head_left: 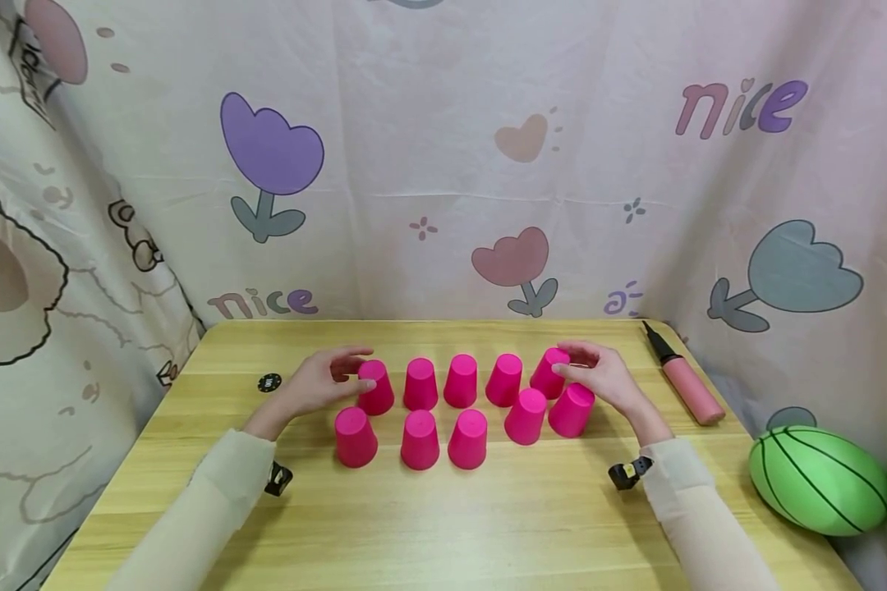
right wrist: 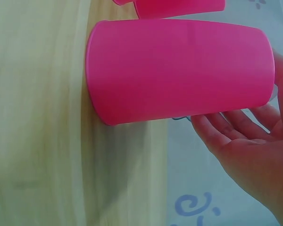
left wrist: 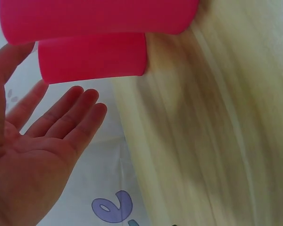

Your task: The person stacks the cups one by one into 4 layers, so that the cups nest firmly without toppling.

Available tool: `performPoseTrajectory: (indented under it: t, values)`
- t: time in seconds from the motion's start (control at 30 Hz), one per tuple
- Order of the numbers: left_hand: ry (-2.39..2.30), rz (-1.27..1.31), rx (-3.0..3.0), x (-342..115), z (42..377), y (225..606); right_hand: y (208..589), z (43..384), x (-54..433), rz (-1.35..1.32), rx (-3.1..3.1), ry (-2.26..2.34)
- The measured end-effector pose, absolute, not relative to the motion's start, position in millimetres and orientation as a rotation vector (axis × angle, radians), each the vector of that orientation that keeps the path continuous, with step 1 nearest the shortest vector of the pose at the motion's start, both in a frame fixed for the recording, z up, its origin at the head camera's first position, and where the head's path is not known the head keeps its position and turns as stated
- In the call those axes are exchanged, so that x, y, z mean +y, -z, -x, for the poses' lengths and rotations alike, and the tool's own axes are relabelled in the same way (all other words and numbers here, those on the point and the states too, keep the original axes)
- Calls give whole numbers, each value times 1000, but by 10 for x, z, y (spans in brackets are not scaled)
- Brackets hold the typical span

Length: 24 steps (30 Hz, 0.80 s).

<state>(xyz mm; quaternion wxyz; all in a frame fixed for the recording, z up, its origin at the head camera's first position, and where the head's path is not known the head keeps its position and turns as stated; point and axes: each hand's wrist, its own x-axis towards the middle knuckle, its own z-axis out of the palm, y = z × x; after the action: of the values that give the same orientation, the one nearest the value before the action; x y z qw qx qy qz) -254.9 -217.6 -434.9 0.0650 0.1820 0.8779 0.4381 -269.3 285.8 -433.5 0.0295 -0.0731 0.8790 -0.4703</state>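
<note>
pink cups (head_left: 420,441): smooth, tapered, upside down. left fingers (left wrist: 71,114), right fingers (right wrist: 211,133) around back-row end cups; can't tell if gripping.

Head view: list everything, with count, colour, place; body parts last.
Table: 1, light wood, centre
Cups: 10, pink, upside down on table, two rows
Disc: 1, black and white, table's left
Pump: 1, pink and black, table's right
Ball: 1, green, table's right edge
Fabric: count unclear, pale printed, behind table
Wrist devices: 2, black, wrists
Sleeves: 2, cream, forearms
Left hand: 1, at back row's leftmost cup
Right hand: 1, at back row's rightmost cup
</note>
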Motion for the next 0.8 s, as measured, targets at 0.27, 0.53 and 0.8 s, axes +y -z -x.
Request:
performPoseTrajectory:
  t: [0.27, 0.53, 0.8]
  values:
    - [-1290, -533, 2666, -2143, 2560, 4381, 4367, 2688, 2872, 206, 2703, 1467]
    - [-1292, -517, 2654, -2140, 2553, 4370, 4406, 2705, 2882, 214, 2718, 1459]
    - [-1264, -515, 2673, -2122, 2576, 4349, 4417, 2731, 2877, 217, 2731, 1447]
